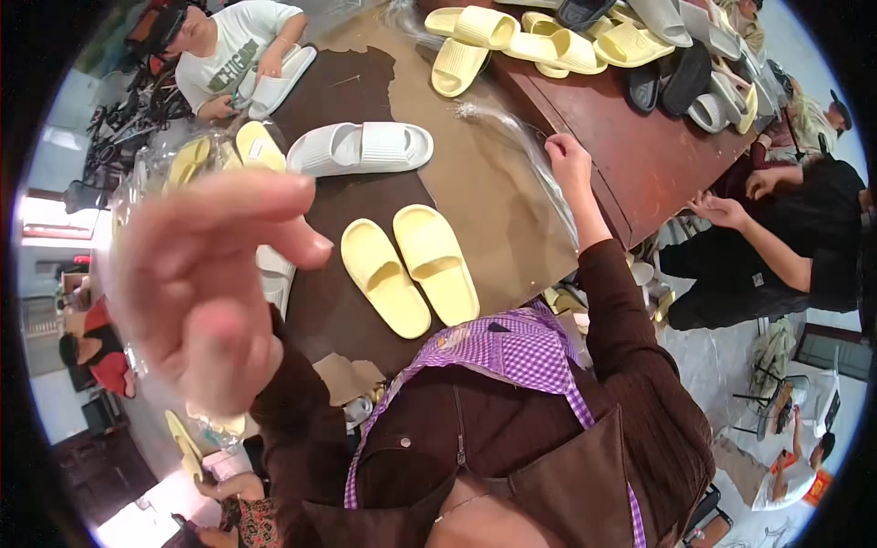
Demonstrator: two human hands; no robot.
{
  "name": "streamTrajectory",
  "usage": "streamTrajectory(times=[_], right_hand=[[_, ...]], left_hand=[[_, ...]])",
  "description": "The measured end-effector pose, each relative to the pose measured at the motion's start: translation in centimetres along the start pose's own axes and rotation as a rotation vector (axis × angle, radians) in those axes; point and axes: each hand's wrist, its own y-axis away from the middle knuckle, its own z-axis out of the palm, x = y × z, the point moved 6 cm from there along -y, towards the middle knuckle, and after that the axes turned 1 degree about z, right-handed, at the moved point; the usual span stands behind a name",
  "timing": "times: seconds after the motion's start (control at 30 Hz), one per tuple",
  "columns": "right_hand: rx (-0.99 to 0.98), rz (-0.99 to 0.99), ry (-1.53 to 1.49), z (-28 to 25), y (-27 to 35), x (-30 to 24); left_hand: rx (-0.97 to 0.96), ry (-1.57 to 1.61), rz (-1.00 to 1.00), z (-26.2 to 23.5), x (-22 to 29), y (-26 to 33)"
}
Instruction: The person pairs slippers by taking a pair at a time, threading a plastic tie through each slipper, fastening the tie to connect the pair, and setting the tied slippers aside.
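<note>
My left hand [215, 274] is raised close to the camera, large and blurred, its fingers apart and nothing in them. My right hand [570, 163] is at the edge of the reddish-brown tabletop, with thumb and fingers pinched together; I cannot make out what they hold, if anything. Clear plastic film [521, 137] lies beside it along that edge. In front of me a yellow slipper [379, 269] and a second yellow slipper [434, 256] rest side by side. Beyond them lies a pair of light grey slippers [397, 144], end to end.
Yellow, grey and black slippers [630, 44] are heaped at the far right. More yellow slippers [260, 146] lie at the left, partly behind my hand. A person across the table [239, 55] handles a pale slipper [285, 82]. Another person in black [776, 237] stands at the right.
</note>
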Motion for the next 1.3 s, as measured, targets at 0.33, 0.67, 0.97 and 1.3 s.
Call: streamTrajectory(times=[0.33, 0.67, 0.97, 1.3], right_hand=[[-0.23, -0.085, -0.125, 2.8, 7.9, -8.0], [-0.574, -0.157, -0.032, 8.3, 17.0, -6.9], [-0.16, -0.335, 0.208, 6.0, 12.1, -4.7], [-0.168, -0.494, 0.35, 10.7, 9.0, 0.8]], left_hand=[[0.266, 0.203, -0.932, 7.5, -21.1, 16.9], [0.526, 0.923, -1.32, 12.3, -32.4, 27.9], [0.641, 0.906, -1.606, 12.0, -32.9, 28.6], [0.645, 0.823, -1.623, 11.8, -30.4, 27.8]])
